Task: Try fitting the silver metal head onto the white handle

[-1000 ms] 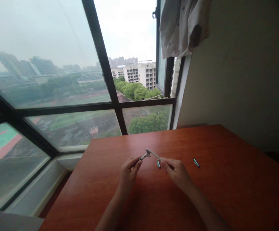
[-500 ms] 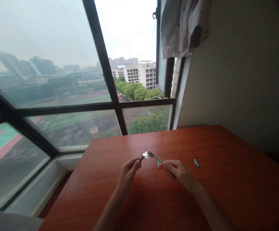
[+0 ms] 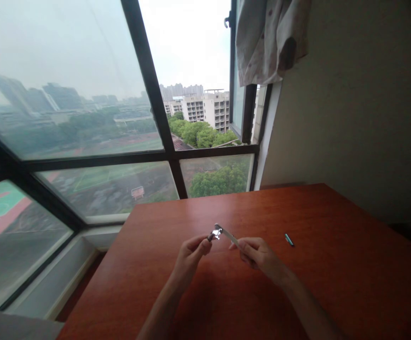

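Compared with one second earlier, the metal tool (image 3: 216,233) and the pale stick (image 3: 231,236) sit slightly lower in view, above the surface (image 3: 156,250). My left grip (image 3: 190,254) pinches the tool, whose bright head protrudes beyond thumb and fingers, its long axis slanting forward and right. My right grip (image 3: 260,253) clasps the stick's near end, its long axis slanting forward-left, tip at the tool's head, contact unclear.

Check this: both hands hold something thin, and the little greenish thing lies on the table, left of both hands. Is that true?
Wrong side: in the head view, the little greenish thing lies on the table, to the right of the right hand.
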The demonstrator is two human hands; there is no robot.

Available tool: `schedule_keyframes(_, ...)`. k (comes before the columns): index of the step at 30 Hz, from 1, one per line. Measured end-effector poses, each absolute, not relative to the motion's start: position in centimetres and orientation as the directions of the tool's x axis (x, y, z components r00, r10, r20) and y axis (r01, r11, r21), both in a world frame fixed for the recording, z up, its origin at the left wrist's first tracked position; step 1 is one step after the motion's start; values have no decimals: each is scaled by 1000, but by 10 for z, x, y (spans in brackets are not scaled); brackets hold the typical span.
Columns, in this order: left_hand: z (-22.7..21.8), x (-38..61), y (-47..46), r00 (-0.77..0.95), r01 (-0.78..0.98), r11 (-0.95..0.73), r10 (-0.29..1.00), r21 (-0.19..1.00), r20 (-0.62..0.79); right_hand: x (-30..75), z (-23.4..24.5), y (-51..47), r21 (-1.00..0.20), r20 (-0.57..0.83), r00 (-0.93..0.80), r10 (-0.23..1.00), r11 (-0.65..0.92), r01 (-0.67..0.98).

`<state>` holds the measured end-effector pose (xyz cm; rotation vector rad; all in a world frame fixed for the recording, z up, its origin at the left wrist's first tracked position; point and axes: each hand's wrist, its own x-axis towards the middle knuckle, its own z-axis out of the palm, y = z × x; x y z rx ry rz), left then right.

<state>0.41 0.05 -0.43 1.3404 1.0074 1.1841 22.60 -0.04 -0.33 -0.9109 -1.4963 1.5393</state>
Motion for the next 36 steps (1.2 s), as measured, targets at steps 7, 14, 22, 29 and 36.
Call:
schedule_keyframes(7,-4,5,0,185,-57,-99,977,993,108,226,-2,-2,-997,-1,-461,888,-36,-68)
schedule_keyframes(14,-6,3,1,144,-51,-99,984,994,106,229,0,-1,-998,10,-427,904,-14,-53)
schedule_keyframes(22,-5,3,-1,169,-54,-100,980,994,108,228,-2,-1,-999,32,-441,897,11,-50)
schedule_keyframes(29,-1,2,-1,153,-2,-115,982,993,114,231,-3,0,-999,20,-429,903,7,-33)
schedule_keyframes(36,7,-2,-1,136,119,-150,982,981,134,245,0,5,-987,83,-393,916,129,93)
